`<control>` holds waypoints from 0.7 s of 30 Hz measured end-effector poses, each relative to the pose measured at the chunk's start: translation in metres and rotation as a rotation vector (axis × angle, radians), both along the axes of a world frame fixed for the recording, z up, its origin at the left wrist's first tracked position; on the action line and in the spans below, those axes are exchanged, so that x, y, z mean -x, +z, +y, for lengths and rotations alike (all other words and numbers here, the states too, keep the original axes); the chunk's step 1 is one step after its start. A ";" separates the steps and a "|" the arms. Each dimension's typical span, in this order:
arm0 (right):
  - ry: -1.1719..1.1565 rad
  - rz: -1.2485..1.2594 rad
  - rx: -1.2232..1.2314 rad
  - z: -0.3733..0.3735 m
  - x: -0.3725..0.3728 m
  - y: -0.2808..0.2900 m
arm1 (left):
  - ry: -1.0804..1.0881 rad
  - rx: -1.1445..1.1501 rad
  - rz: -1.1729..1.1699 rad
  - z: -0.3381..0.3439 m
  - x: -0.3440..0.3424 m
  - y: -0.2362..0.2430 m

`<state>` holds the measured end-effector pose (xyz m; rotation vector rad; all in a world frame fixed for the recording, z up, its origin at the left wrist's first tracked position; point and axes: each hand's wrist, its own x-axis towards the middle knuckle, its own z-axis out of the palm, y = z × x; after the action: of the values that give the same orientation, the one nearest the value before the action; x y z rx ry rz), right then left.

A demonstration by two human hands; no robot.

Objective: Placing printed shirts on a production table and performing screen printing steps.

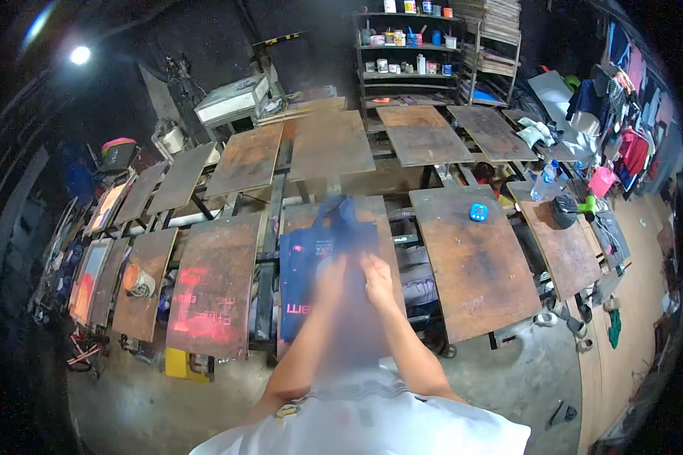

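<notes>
A navy fabric bag point(300, 265) with handles and pink printing lies on the middle board point(387, 288) in front of me. My right hand point(377, 280) is closed at the bag's right part, its fingers pinched on the fabric. Beside it, my left hand point(328, 279) is over the bag, but a hazy blur down the middle of the picture hides its fingers.
Tilted boards point(478, 265) stand in two rows, one bearing a blue timer point(478, 211). A tub point(138, 279) is on the left. At right are a bottle point(545, 182) and dryer point(588, 206). Behind stand paint shelves point(406, 70) and hanging clothes point(634, 152).
</notes>
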<state>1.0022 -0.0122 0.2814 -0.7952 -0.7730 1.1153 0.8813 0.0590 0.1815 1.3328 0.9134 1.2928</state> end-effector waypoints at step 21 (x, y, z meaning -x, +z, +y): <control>-0.153 -0.339 0.083 0.016 -0.027 -0.017 | -0.054 -0.093 0.682 -0.024 -0.014 0.064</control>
<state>1.0296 0.0034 0.2647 -1.1132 -0.9341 0.8905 0.8949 0.0350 0.2460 1.9073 1.2702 0.8427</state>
